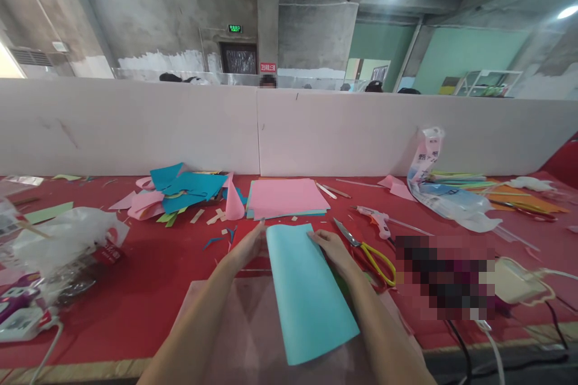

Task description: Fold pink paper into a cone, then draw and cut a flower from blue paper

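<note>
A light blue sheet of paper (307, 295), curved up from the table, lies between my two hands. My left hand (247, 246) rests at its far left edge with fingers stretched along the paper. At the far right corner, my right hand (332, 246) has its fingers curled onto the sheet's edge. Under the sheet lies a pale pink sheet (244, 337) on the red tablecloth (149, 277). Yellow-handled scissors (368, 249) lie just right of my right hand.
A stack of pink paper (284, 197) lies beyond the hands, a pink cone (233, 200) and blue and pink scraps (180, 192) to its left. A glue gun (377, 219), plastic bags (445, 195), (67, 234) and cables (487, 337) crowd the sides. A white partition (257, 126) bounds the far edge.
</note>
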